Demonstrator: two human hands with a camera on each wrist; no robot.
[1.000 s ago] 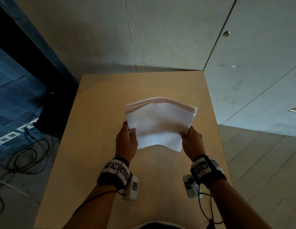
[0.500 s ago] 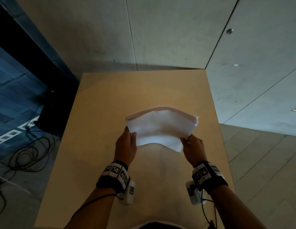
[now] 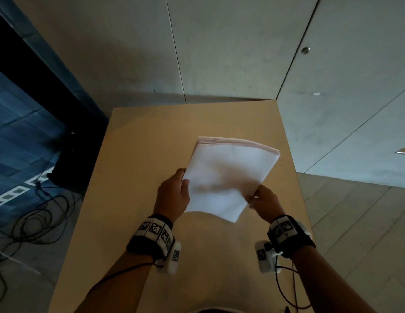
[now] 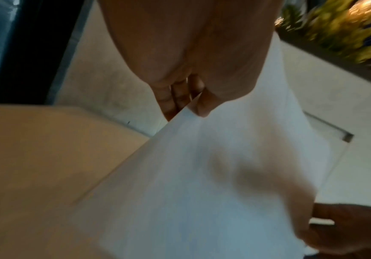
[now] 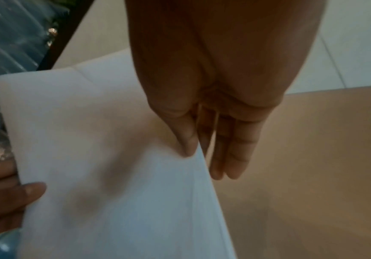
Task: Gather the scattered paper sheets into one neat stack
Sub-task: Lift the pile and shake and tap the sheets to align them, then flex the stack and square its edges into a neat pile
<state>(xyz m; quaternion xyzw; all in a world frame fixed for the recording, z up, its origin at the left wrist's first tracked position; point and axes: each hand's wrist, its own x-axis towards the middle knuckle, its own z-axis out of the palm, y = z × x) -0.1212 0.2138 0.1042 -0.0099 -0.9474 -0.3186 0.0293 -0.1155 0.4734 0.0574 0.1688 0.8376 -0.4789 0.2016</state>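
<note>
A stack of white paper sheets is held up above the tan table, turned at an angle with its far edge fanned slightly. My left hand pinches the stack's left edge, thumb on top and fingers beneath, as the left wrist view shows on the paper stack. My right hand pinches the right edge the same way; in the right wrist view its thumb lies on top of the paper stack and its fingers are under it. No loose sheets show on the table.
The table stands against a pale concrete wall. Left of it on the floor lie black cables and a dark object. Tiled floor runs along the right side.
The stack has been raised from its low, bowed pose and rotated clockwise, its far edge now pointing up and right. Both hands kept hold; the right hand is blurred with motion.
</note>
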